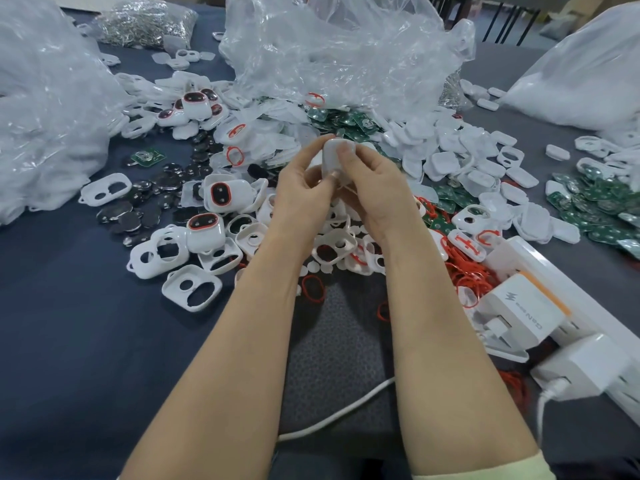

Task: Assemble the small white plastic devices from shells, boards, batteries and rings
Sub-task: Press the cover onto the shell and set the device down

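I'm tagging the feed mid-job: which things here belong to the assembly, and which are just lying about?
Job: small white plastic device pinched by left hand and right hand; white two-holed plastic shells; green circuit boards; dark round coin batteries; red rubber rings.
Lying about: white charger brick; white power strip; white cable; crumpled clear plastic bags.

text: "GaN" | on: white charger (516, 306) | other print: too small
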Tool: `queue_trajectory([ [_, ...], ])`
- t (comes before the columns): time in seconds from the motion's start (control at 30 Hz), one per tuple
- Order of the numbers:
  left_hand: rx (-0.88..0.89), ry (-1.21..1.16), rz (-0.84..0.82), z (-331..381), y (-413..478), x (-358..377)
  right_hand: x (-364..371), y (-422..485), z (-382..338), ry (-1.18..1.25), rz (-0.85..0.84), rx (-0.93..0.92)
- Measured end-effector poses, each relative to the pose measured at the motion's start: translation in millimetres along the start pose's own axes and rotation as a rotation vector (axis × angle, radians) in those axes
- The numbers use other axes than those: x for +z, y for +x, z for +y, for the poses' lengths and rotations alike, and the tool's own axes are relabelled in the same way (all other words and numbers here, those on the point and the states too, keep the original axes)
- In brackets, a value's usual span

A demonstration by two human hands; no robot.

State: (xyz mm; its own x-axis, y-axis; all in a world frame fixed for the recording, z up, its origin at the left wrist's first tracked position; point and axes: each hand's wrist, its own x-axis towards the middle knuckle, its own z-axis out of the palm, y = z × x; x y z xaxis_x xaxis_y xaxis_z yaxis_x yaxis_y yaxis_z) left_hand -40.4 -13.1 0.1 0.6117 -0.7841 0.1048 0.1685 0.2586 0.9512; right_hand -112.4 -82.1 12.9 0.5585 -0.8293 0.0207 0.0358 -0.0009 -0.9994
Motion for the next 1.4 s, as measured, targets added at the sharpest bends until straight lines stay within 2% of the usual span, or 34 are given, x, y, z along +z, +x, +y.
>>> queue_trajectory([
  [0.13,-0.027,-0.052,-0.069,1,-1,1,-3,1,0,0.171,0.055,-0.028],
  [0.2,-0.051,-0.097,-0.045,1,-1,2,-5,1,-1,0.291,0.067,0.008],
  [0.3,-0.030,-0.001,0.004,0,-2,3,-3,0,-2,0.344,0.069,0.058],
  [0.43,-0.011,0.075,0.076,-3,-2,3,-2,-2,-2,0.226,-0.020,0.092],
  [0.53,-0.003,0.075,0.066,-1,-2,3,-3,-3,-3,0.219,-0.029,0.075],
  [0.63,-0.013,-0.012,0.060,1,-3,6,-1,-2,-3,0.170,0.024,-0.039],
  [0.73,-0.038,-0.037,0.164,5,-1,4,0,-4,-3,-0.008,0.074,-0.222],
  [0.87,-0.127,-0.086,0.206,8,2,-3,-1,-5,-3,-0.291,-0.009,-0.325],
  [0.93,-0.109,-0.120,0.211,6,2,-4,-1,-4,-2,-0.275,-0.056,-0.288],
  [1.07,-0.088,-0.184,0.224,5,5,-5,-2,-4,-1,-0.016,-0.055,-0.119],
  [1.2,-0.068,-0.166,0.207,2,4,-2,3,-3,3,-0.200,-0.057,-0.126],
  [1.3,-0.067,-0.189,0.200,2,4,-1,7,-3,4,-0.150,0.000,-0.120],
  [1.4,-0.081,-0.183,0.194,4,3,-1,5,-3,3,-0.024,0.005,-0.038],
])
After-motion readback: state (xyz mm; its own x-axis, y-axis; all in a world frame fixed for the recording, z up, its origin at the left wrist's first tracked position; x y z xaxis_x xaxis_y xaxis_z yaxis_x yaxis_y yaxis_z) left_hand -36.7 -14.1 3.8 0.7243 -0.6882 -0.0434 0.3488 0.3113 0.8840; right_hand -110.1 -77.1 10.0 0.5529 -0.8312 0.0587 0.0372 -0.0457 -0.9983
